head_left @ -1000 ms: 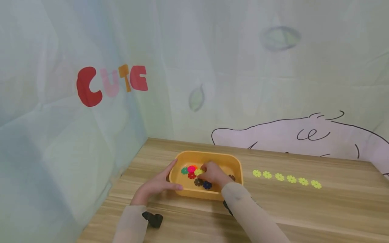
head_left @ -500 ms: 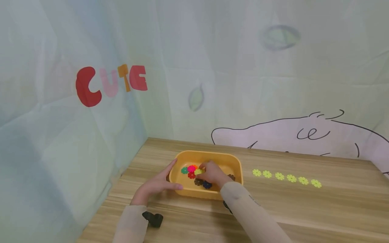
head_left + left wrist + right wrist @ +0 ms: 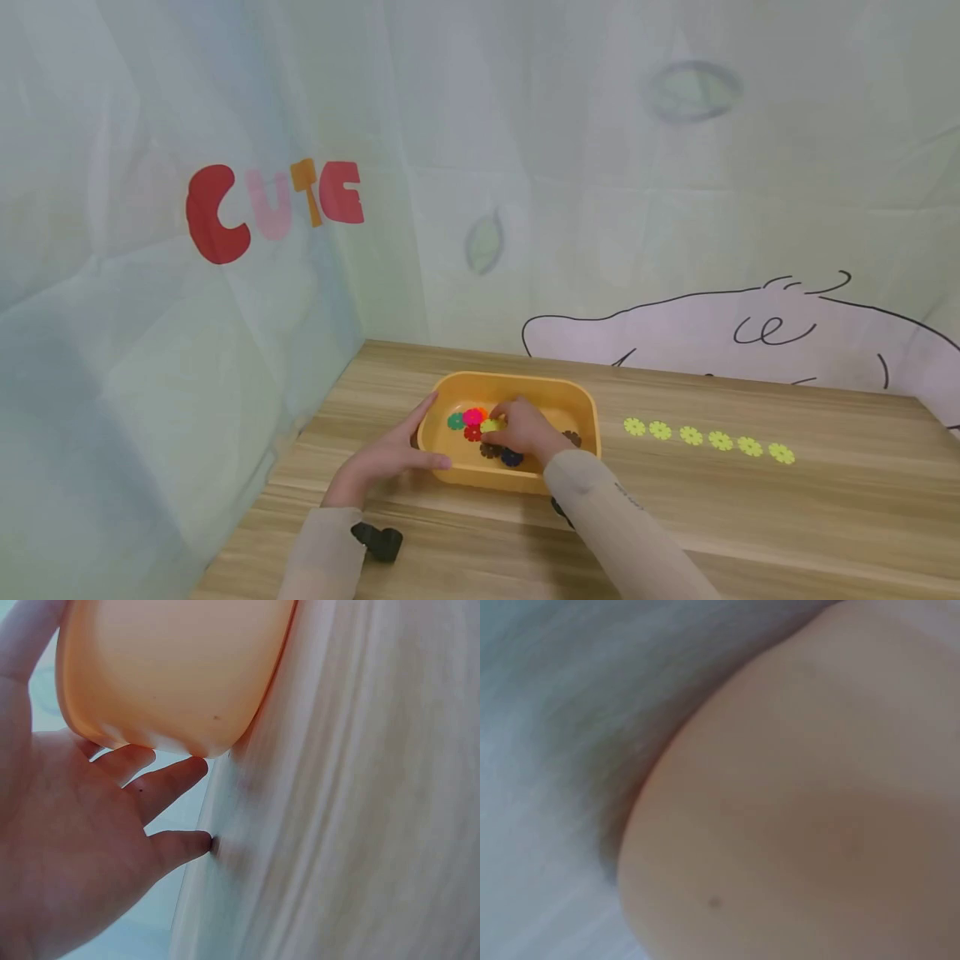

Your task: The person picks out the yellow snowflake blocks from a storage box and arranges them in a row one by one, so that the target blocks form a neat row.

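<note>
A yellow-orange plastic tub (image 3: pixel 480 477) stands on the wooden table. My left hand (image 3: pixel 386 454) grips its left end, the thumb along the near rim and the fingers against the outer end wall. In the left wrist view several spread fingertips (image 3: pixel 196 766) meet the tub wall. My right hand (image 3: pixel 527 432) reaches down inside and pinches a yellow flower-shaped disc (image 3: pixel 491 426), partly hidden by the fingers. Around it lie a pink disc (image 3: pixel 473 417), a red disc (image 3: pixel 472 433), a green disc (image 3: pixel 456 422), a brown disc (image 3: pixel 490 451) and a dark blue disc (image 3: pixel 512 457). The right wrist view is mostly blurred skin.
Several yellow flower-shaped discs (image 3: pixel 691 436) form a slanting row on the table (image 3: pixel 750 517), right of the tub. Another brown disc (image 3: pixel 572 438) lies inside the tub by the right forearm. Printed cloth walls (image 3: pixel 450 167) border the table's back and left.
My right fingers have shifted slightly over the yellow disc and cover more of it than a second ago. The left hand, tub and row of discs stay in place.
</note>
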The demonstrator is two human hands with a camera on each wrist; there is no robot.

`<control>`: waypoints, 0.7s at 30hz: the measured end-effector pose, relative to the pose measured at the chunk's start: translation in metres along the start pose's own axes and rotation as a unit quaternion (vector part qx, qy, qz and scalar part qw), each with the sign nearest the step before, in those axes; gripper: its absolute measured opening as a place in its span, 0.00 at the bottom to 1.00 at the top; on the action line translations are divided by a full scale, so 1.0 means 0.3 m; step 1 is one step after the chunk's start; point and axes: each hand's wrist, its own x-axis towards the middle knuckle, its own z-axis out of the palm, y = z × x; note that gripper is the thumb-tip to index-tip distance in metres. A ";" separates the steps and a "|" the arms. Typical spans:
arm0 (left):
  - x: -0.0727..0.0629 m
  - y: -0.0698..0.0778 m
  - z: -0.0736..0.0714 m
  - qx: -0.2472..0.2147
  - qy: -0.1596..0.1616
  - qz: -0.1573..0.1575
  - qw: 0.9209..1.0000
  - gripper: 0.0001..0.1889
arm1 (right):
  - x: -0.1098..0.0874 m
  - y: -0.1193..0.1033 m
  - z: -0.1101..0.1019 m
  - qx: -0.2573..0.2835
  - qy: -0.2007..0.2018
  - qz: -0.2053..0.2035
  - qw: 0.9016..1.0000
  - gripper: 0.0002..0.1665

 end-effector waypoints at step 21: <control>-0.016 0.024 -0.001 0.004 -0.001 0.010 1.000 0.56 | -0.037 -0.014 -0.047 0.010 0.029 -0.053 0.998 0.24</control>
